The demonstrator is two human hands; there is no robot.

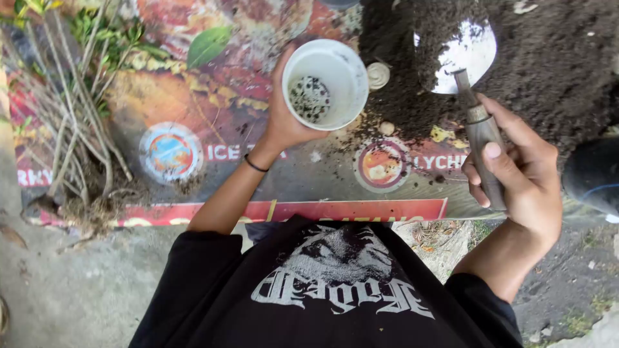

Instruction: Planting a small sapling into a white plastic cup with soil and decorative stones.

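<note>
The left hand [284, 122] is wrapped around a white plastic cup [325, 84] with holes in its bottom, held over a bright printed banner [213, 109] on the ground. The cup looks thin and light, easy to squash, so a soft hold around its side seems best. The right hand [522, 174] is closed on the handle of a metal trowel [467, 58], whose blade rests in a pile of dark soil [554, 58]. The trowel looks hard and stiff.

White cup [332, 77]: smooth matt plastic. Trowel [465, 58]: shiny metal blade, dull worn handle. Soil [554, 58]: dark, crumbly, rough. Printed banner [213, 122]: glossy sheet, dirt-speckled.
</note>
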